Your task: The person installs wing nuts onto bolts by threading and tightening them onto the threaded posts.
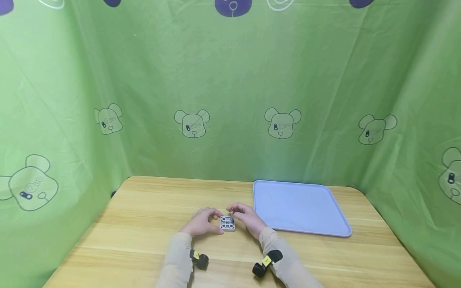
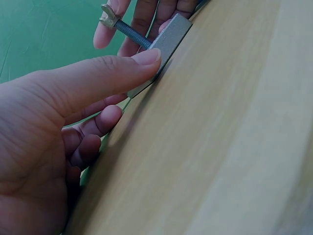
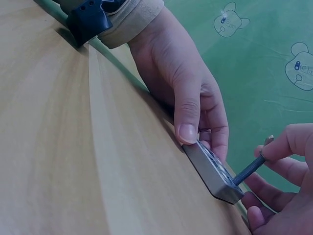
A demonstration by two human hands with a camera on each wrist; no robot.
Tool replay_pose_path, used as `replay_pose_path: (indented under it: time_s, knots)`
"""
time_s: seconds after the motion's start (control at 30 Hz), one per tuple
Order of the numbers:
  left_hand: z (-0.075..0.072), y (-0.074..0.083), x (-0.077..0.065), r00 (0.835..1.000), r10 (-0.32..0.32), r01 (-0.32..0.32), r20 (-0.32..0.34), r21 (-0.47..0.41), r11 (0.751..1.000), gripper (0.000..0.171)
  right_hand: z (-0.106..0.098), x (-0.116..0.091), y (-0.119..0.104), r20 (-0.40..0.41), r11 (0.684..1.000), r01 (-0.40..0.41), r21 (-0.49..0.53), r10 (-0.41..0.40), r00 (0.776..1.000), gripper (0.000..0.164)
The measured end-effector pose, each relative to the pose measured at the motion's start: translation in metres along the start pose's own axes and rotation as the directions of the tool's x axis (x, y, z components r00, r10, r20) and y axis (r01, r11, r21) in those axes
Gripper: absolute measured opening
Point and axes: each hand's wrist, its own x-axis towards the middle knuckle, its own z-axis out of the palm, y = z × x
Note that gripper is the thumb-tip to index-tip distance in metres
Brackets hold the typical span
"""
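A square grey metal block [image 1: 227, 228] with round holes lies on the table between both hands. A dark threaded wing bolt [image 2: 131, 34] stands up from one corner of the block, its winged end brass-coloured. My left hand [image 1: 202, 222] grips the block by its left side, the thumb [image 2: 112, 73] on the near edge and fingers on the far side. From the right, my right hand [image 1: 249, 219] pinches the winged top of the bolt with its fingertips. How deep the bolt sits in its hole is hidden.
A pale blue-lilac tray [image 1: 299, 206] lies at the back right of the wooden table [image 1: 162, 200], just beyond the right hand. Green curtains [image 1: 230, 72] with bear-head prints hang behind and at both sides. Each forearm wears a black strap-on camera [image 1: 202, 261].
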Motion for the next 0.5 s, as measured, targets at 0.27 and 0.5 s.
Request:
replay_pose_path:
  time_s: [0.27,0.5]
  knots:
    - [-0.0002,-0.0001,0.0003,1.000,0.000,0.000,0.001,0.001,1.000,0.052,0.0000,0.0016,0.0024,-0.026,1.000,-0.010,0.013,0.011,1.000,0.027]
    - [-0.0003,0.0006,0.0002,1.000,-0.002,0.002,0.003,0.000,1.000,0.052,-0.0007,0.0013,0.0012,-0.046,1.000,-0.013,0.024,0.014,0.999,0.027]
